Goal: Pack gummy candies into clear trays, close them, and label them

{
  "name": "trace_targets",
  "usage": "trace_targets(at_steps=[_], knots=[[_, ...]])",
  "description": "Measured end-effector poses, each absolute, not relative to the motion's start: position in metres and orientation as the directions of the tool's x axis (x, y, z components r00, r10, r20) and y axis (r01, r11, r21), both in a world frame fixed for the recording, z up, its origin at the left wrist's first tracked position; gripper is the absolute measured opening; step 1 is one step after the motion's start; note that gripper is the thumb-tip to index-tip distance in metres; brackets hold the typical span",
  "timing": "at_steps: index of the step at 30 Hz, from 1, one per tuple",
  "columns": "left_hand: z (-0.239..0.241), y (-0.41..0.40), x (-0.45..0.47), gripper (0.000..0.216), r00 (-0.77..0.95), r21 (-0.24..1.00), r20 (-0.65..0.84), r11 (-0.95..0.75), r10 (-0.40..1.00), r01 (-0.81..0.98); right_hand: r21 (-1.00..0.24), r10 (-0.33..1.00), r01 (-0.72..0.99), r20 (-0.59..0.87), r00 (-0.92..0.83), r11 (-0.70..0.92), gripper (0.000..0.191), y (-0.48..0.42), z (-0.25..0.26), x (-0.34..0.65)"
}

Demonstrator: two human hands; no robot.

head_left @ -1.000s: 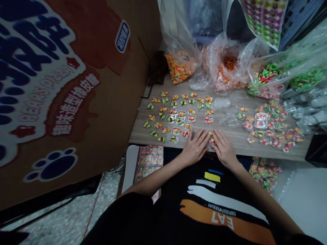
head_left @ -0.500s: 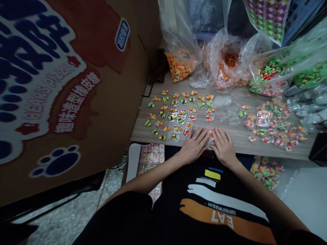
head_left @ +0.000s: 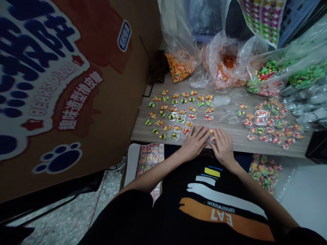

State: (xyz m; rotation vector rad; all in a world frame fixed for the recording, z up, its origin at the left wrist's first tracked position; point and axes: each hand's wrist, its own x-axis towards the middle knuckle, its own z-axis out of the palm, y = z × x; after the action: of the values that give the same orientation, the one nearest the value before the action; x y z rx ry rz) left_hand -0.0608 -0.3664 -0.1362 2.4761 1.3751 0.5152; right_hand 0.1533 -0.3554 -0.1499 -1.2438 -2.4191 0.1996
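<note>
My left hand (head_left: 194,143) lies low over the front edge of the tabletop, its fingers stretched out. My right hand (head_left: 222,145) mirrors it, fingers straight and close together, pointing away from me. In the narrow gap between them is a small clear plastic tray (head_left: 212,133) with colourful candy pieces; my fingers border it on both sides and partly cover it. Another filled tray (head_left: 187,130) sits just beyond my left fingertips. Several more filled trays, such as one tray (head_left: 176,132) farther left, spread over the left part of the table.
A heap of filled trays (head_left: 277,127) lies at the right. Empty clear trays (head_left: 227,115) rest mid-table. Along the back stand bags of orange wedge pieces (head_left: 180,64), small orange pieces (head_left: 231,69) and green pieces (head_left: 306,73). A large printed carton (head_left: 107,112) rises at the left.
My hands keep nearly the same place around the small tray, with the gap between them slightly wider. The camera view has shifted a little.
</note>
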Motion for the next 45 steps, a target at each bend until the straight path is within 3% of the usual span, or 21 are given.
trace_targets(at_steps=[8,12,17,22,35,45], knots=[[-0.142,-0.37,-0.055,0.052,0.309,0.495,0.398,-0.486,0.864,0.72,-0.545,0.87,0.679,0.338,-0.359,0.492,0.05,-0.354,-0.142,0.152],[-0.149,-0.372,-0.052,0.043,0.384,0.459,0.483,-0.601,0.787,0.654,-0.61,0.9,0.663,0.33,-0.286,0.434,0.04,-0.349,-0.139,0.152],[-0.151,-0.367,-0.048,0.042,0.537,0.349,0.457,-0.698,0.709,0.625,-0.664,0.922,0.642,0.321,-0.218,0.383,0.037,-0.346,-0.135,0.152],[-0.144,-0.364,-0.044,0.032,0.521,0.336,0.374,-0.635,0.767,0.695,-0.699,0.933,0.62,0.303,-0.195,0.357,0.038,-0.347,-0.134,0.152],[-0.151,-0.359,-0.043,0.036,0.598,0.329,0.323,-0.679,0.734,0.656,-0.681,0.919,0.621,0.339,-0.202,0.388,0.039,-0.35,-0.141,0.153],[-0.137,-0.357,-0.039,0.04,0.553,0.346,0.28,-0.62,0.785,0.704,-0.56,0.861,0.655,0.364,-0.354,0.506,0.041,-0.351,-0.141,0.157]])
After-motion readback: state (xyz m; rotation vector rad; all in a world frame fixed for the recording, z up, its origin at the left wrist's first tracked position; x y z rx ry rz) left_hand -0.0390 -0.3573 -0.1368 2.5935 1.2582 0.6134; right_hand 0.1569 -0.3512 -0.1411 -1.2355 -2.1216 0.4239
